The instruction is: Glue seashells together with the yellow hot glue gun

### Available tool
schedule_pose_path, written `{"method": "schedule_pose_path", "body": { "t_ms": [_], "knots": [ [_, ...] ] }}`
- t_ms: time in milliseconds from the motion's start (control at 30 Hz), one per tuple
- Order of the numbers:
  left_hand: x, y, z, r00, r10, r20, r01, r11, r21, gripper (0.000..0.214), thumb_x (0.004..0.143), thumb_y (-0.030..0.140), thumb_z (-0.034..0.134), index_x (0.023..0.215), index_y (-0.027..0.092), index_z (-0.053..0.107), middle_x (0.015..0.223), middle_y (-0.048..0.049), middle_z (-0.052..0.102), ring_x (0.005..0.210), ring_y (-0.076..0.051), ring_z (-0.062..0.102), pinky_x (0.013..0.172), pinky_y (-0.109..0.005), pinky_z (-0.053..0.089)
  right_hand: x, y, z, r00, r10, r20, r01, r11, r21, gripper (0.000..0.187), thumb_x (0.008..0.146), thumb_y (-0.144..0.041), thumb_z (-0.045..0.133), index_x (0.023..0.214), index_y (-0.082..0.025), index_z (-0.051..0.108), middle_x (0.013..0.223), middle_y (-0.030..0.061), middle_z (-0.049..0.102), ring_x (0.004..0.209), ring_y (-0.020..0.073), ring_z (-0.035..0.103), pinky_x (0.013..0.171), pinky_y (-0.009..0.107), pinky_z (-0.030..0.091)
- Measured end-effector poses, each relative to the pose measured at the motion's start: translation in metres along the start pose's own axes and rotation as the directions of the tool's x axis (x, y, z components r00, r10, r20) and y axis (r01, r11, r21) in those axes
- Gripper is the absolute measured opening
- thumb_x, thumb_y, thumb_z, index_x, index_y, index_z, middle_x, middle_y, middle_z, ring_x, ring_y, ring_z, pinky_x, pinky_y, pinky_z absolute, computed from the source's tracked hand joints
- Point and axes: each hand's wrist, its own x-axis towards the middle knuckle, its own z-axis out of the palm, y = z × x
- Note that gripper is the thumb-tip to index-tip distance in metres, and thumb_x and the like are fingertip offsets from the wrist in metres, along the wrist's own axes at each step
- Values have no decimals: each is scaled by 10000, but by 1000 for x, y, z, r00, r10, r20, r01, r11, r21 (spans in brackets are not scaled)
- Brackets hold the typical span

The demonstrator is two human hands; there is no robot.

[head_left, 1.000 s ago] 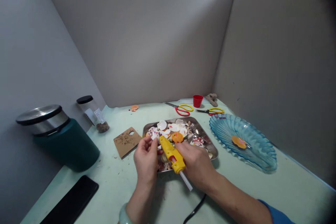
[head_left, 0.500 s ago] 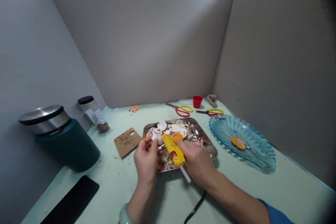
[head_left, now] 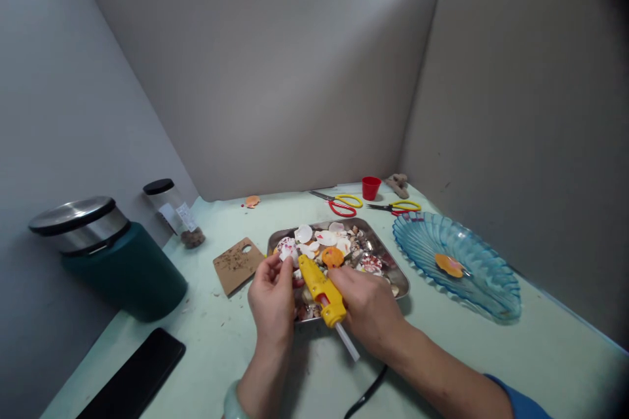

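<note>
My left hand is closed in a pinch on a pale seashell, whose lower edge is behind the fingertips. My right hand wraps around a yellow hot glue gun, its nozzle end close to the shell. A clear glue stick sticks out of the gun's back. Both hands are over the near part of a metal tray filled with shells, among them an orange one and several white ones. The hands hide part of the tray's contents.
A brown board lies left of the tray, with a phone, a green canister and a jar further left. Two pairs of scissors and a red cup are behind. A blue glass dish stands right; a black cord runs nearby.
The shell in my left hand has shifted slightly left. The glue gun has moved a little left and nearer to me, its back end lower. The view has also shifted slightly.
</note>
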Motion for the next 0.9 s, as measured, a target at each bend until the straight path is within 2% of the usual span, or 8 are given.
{"method": "schedule_pose_path", "body": {
  "t_ms": [300, 433, 567, 767, 900],
  "knots": [
    [-1, -1, -1, 1000, 14, 25, -14, 1000, 15, 401, 655, 405, 753, 921, 132, 629, 806, -41, 687, 495, -119, 609, 475, -252, 516, 1, 0, 2, 999, 33, 6, -32, 999, -27, 64, 829, -153, 596, 792, -197, 569, 713, 6, 628, 608, 163, 572, 560, 281, 298],
    [-1, -3, -2, 999, 32, 32, -33, 999, 42, 436, 656, 427, 755, 951, 128, 640, 785, -26, 671, 478, -111, 590, 475, -254, 506, 3, 4, 0, 996, 74, 51, -72, 997, -24, 103, 768, -106, 613, 818, -192, 586, 755, 16, 655, 644, 168, 601, 556, 282, 295],
    [-1, -3, -2, 999, 31, 35, -32, 999, 32, 443, 650, 442, 759, 946, 134, 643, 791, -22, 669, 520, -119, 600, 497, -257, 511, 2, 6, 1, 993, 103, 57, -102, 995, -25, 118, 765, -110, 617, 842, -196, 591, 782, 18, 657, 675, 176, 612, 564, 281, 304],
    [1, -6, 0, 998, 56, 16, -57, 995, 77, 455, 635, 476, 764, 929, 143, 665, 771, -30, 675, 608, -148, 619, 556, -275, 534, -1, 3, 3, 999, 40, -16, -40, 999, -35, 42, 823, -159, 598, 807, -197, 591, 735, 14, 629, 624, 166, 573, 563, 285, 305],
    [1, -6, 1, 997, 72, 23, -74, 995, 67, 440, 640, 465, 768, 924, 141, 679, 806, -51, 687, 693, -176, 639, 601, -288, 552, 0, 2, 1, 1000, 15, -24, -16, 999, -41, 57, 848, -186, 603, 793, -191, 590, 721, 12, 624, 623, 163, 573, 567, 282, 302]
  ]
}}
